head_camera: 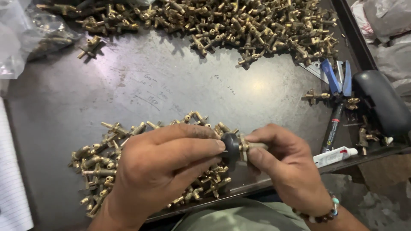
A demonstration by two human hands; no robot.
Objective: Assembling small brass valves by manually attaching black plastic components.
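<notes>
My left hand [165, 164] pinches a round black knob [231, 147] between thumb and fingers. My right hand [287, 164] grips a small brass valve fitting [251, 146] whose stem meets the knob; the two parts touch between my hands. Both hands hover over the near edge of a dark metal table [180, 90]. Beneath and left of my left hand lies a pile of brass valve fittings [100, 160], partly hidden by the hand.
A much larger heap of brass fittings [239, 25] spreads along the far edge. At right lie blue-handled pliers [338, 79], a black marker [332, 128], a small white tube [334, 156] and a black case [381, 102]. Clear plastic bag [21, 30] at far left.
</notes>
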